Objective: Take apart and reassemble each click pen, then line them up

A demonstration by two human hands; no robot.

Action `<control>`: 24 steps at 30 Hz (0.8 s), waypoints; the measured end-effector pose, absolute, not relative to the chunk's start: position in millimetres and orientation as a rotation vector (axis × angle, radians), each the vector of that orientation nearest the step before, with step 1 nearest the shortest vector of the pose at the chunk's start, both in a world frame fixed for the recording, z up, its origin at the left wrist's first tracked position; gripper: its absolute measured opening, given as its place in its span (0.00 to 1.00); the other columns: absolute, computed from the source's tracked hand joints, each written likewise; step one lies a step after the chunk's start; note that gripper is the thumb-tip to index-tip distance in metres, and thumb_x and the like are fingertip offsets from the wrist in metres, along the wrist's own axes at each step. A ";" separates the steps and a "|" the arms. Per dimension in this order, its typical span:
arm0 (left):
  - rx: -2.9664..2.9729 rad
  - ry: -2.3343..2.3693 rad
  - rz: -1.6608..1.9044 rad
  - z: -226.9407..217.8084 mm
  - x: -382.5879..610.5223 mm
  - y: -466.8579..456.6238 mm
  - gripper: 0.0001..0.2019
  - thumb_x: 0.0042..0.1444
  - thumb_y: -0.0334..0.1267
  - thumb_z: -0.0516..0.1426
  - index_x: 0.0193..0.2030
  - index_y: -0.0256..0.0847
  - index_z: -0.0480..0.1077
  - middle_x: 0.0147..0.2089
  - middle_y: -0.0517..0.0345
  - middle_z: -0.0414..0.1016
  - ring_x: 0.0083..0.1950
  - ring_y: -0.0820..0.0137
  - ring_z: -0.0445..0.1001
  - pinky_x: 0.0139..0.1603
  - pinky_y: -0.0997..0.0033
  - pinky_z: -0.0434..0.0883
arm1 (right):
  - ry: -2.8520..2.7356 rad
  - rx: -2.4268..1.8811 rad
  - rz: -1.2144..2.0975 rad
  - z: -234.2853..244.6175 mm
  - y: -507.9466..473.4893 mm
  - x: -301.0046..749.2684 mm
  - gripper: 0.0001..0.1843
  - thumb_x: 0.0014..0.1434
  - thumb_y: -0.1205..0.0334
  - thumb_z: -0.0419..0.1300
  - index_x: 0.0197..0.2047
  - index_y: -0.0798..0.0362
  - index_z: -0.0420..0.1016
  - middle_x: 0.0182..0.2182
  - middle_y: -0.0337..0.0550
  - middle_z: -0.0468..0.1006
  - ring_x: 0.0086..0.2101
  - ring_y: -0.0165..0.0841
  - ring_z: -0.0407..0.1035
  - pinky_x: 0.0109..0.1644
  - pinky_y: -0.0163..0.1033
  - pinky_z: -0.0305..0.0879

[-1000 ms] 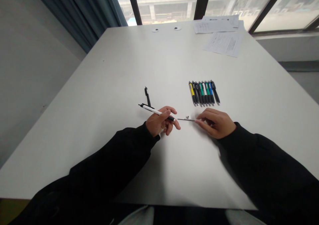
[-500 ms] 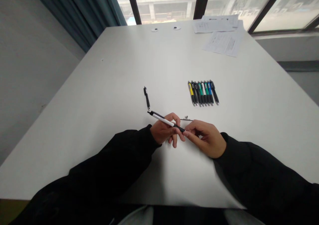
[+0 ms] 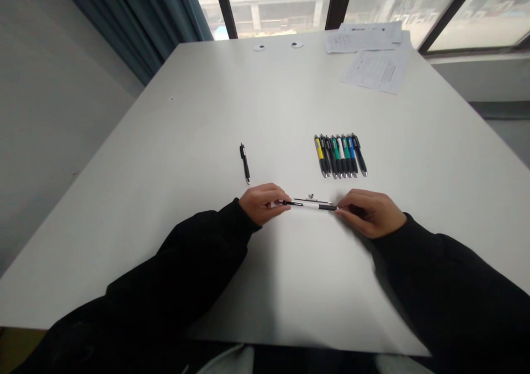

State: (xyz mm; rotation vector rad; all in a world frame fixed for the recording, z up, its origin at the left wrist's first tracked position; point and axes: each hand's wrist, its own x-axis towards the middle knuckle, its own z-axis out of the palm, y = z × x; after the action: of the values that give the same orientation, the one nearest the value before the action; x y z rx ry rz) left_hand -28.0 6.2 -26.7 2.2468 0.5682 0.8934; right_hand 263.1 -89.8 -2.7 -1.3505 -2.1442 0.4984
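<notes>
One white pen (image 3: 310, 204), between left hand (image 3: 263, 204), right hand (image 3: 370, 214)

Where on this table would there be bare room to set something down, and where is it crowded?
Bare tabletop lies between the black pen and the coloured pens, and before the papers. Your left hand and right hand crowd the white pen.

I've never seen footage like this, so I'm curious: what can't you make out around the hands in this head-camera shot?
The white-and-black pen: in the head view, the left hand hides one end and the right hand hides the other.
The small metal bit behind the pen: too small in the head view to tell what it is.
The printed sheets: the head view is too distant to read the text.
</notes>
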 end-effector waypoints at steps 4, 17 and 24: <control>2.364 0.518 0.941 -29.5 -26.7 6.8 0.06 0.57 0.33 0.61 0.40 0.39 0.79 0.35 0.52 0.76 0.30 0.75 0.72 0.31 0.76 0.71 | -2.191 -1.407 0.431 -5.1 -88.5 264.5 0.07 0.59 0.60 0.60 0.35 0.55 0.77 0.27 0.43 0.76 0.25 0.31 0.69 0.31 0.36 0.64; 2.341 0.587 0.923 -31.8 -26.0 7.3 0.05 0.56 0.33 0.60 0.38 0.38 0.78 0.34 0.55 0.75 0.24 0.80 0.64 0.26 0.79 0.67 | -2.209 -1.491 0.404 -4.4 -86.4 265.9 0.08 0.58 0.60 0.60 0.35 0.55 0.78 0.27 0.44 0.76 0.26 0.32 0.70 0.32 0.36 0.65; 2.313 0.579 0.958 -30.2 -24.4 6.4 0.06 0.56 0.32 0.60 0.37 0.38 0.79 0.34 0.55 0.74 0.22 0.81 0.61 0.23 0.79 0.63 | -2.178 -1.528 0.438 -4.9 -84.3 268.2 0.08 0.58 0.59 0.61 0.35 0.54 0.78 0.26 0.42 0.76 0.25 0.31 0.69 0.32 0.36 0.64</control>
State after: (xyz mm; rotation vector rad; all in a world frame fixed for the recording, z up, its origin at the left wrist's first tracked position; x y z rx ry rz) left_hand -24.4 6.4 -30.2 2.3133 0.5793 0.9577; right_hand 268.2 -84.3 -4.9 -1.5285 -2.1778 0.4376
